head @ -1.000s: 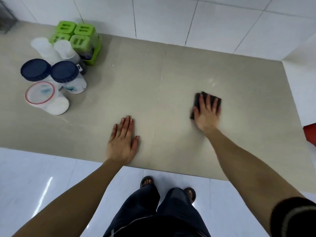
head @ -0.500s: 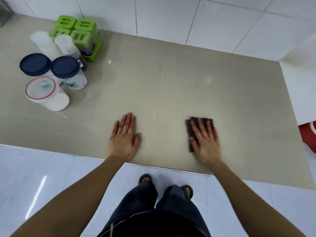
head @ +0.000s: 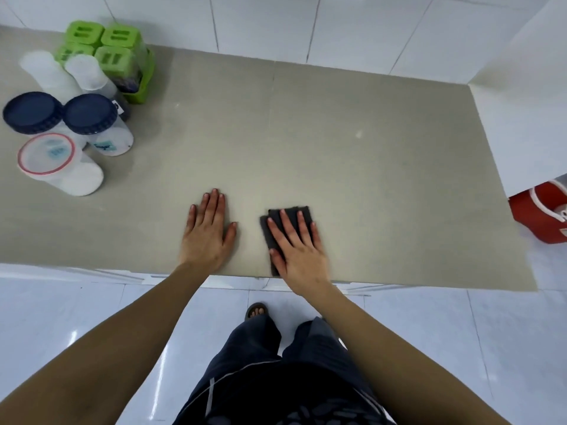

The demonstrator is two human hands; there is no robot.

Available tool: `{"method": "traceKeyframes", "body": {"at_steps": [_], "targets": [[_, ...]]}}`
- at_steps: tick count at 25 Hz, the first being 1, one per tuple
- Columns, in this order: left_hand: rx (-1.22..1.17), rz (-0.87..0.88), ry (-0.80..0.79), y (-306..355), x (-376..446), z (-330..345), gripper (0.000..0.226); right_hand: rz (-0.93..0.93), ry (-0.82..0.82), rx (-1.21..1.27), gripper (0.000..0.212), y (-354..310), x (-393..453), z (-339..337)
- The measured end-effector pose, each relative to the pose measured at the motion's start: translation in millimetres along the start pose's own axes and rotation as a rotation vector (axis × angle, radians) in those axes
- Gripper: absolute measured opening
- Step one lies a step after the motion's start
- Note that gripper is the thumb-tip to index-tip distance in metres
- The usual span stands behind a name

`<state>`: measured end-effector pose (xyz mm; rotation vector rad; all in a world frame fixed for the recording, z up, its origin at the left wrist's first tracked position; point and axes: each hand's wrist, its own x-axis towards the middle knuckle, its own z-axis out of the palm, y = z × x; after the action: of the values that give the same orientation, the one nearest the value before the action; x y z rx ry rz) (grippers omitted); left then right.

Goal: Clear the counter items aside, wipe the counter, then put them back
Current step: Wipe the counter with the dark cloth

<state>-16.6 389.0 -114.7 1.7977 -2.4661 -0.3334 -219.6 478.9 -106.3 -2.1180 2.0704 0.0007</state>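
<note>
Cloth (head: 277, 237) lies flat at the table's (head: 368, 167) near edge, pinned under the right hand (head: 299, 248), fingers straight, no curl round it. Left hand (head: 208, 234) flat beside it, holding nothing. Looks mid-wipe; jars (head: 92, 118) parked far left. Next stroke likely needs steady downward pressure.

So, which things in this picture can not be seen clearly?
- Dark cloth: mostly covered by the right hand, head view.
- Red object: cut off by the right edge and a white wall.
- Green containers: contents hidden by lids.
- Jar label: too small to read.
</note>
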Motion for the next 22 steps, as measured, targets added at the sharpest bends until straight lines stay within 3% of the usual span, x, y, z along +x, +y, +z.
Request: {"method": "traceKeyframes", "body": {"at_steps": [3,9,12,14,17,22], "targets": [[-0.039,0.030,-0.003,16,2,-6,0.073,0.027,0.035,-0.022,0.058,40,-35,2],[-0.158,0.202,-0.030,129,5,3,0.055,0.046,-0.037,-0.033,0.058,123,-76,-11],[-0.188,0.236,-0.065,175,6,11,0.048,-0.018,-0.067,0.145,0.062,142,-77,-21],[-0.199,0.232,-0.078,195,10,13,0.043,0.109,0.018,0.304,0.067,153,-86,-27],[-0.220,0.225,-0.128,212,19,11,0.040,0.416,0.192,0.244,0.064,170,-101,-34],[-0.231,0.127,-0.346,243,35,6,0.033,0.505,0.073,0.360,0.047,178,-100,-39]]}}
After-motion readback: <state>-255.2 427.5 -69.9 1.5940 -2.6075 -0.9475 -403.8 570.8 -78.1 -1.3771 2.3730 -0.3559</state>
